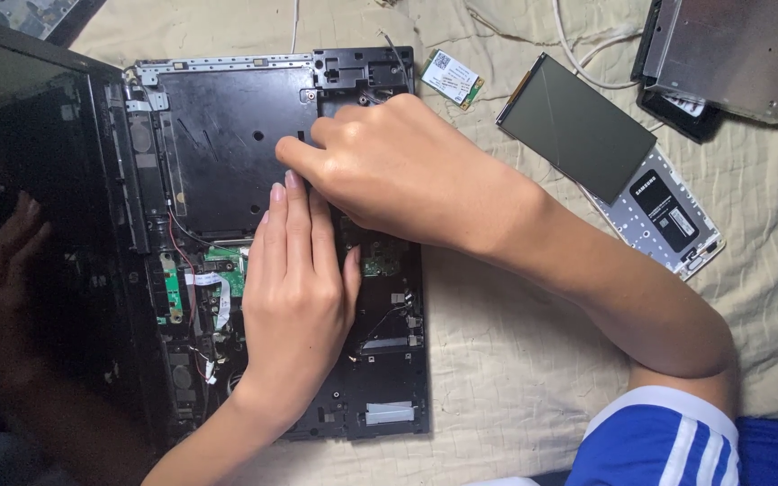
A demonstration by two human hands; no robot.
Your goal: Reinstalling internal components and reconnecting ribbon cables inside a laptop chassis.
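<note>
Both hands are pressing flat, fingers together and gripping nothing, on the opened black plastic laptop base. It is lying lengthwise away from the person on cream quilted cloth, its dark screen folded out leftward. Right hand is crossing above left hand, fingertips meeting at the black tray's edge. A small green circuit card is lying just beyond.

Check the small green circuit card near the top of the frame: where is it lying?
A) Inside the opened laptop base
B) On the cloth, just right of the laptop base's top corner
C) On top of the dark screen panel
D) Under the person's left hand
B: the small green circuit card lies on the cream cloth just beside the opened laptop base, apart from both hands.
</note>
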